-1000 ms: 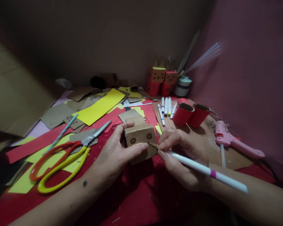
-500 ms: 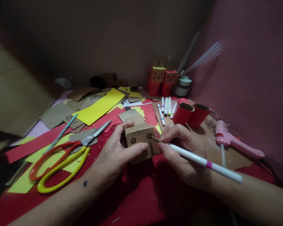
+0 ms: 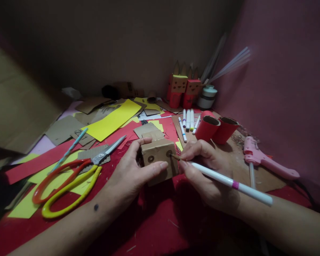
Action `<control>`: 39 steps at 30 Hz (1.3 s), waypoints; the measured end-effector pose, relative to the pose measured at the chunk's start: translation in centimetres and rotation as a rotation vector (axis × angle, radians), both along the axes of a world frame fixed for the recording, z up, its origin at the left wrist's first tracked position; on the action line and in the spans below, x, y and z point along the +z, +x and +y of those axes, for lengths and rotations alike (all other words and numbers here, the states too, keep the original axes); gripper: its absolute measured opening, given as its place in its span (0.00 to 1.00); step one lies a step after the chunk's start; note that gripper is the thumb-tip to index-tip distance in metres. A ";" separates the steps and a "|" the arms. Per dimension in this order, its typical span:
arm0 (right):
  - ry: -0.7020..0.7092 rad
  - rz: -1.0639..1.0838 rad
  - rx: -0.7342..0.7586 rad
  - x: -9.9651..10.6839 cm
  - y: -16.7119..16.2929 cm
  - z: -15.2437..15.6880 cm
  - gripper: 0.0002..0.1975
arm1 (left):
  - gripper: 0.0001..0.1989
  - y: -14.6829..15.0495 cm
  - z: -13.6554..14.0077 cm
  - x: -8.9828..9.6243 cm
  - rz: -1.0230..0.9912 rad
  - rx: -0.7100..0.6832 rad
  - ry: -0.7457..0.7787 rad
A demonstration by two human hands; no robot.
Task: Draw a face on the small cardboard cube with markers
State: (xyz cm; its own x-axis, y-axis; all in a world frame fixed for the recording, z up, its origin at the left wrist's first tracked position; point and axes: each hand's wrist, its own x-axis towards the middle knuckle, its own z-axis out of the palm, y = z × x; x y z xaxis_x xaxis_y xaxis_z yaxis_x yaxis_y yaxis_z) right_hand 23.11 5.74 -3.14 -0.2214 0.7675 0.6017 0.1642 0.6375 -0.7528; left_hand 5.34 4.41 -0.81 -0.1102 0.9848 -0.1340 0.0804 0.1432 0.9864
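Since a second earlier, the right hand (image 3: 206,172) had moved up slightly, bringing the tip of the white pen (image 3: 218,177) from below the drawn circles to the one nearer that hand. Seen from the head camera, its fingers pinched the pen near the tip. The left hand (image 3: 134,170) gripped the small cardboard box (image 3: 160,153), thumb across its face, between the scissors (image 3: 93,161) and the pen.
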 end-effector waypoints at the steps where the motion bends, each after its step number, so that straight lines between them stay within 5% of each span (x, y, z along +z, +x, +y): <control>1: 0.001 -0.006 0.003 0.0 0.0 0.0 0.07 | 0.29 0.0 0.0 0.0 0.002 0.002 0.000; 23: -0.035 -0.004 -0.026 0.5 -0.2 0.0 0.07 | 0.27 0.2 -0.1 0.3 -0.019 -0.009 -0.009; 39: 0.112 0.024 0.123 -0.1 -0.7 -0.3 0.08 | 0.32 0.0 0.1 -0.2 -0.007 -0.072 -0.013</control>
State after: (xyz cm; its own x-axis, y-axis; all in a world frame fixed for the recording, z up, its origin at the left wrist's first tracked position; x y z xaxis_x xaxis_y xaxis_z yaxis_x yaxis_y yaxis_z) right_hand 22.45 5.43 -3.25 -0.2941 0.6631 0.6883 0.0626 0.7320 -0.6784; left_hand 5.32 4.52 -0.96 -0.0379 0.9884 -0.1472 0.0836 0.1500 0.9851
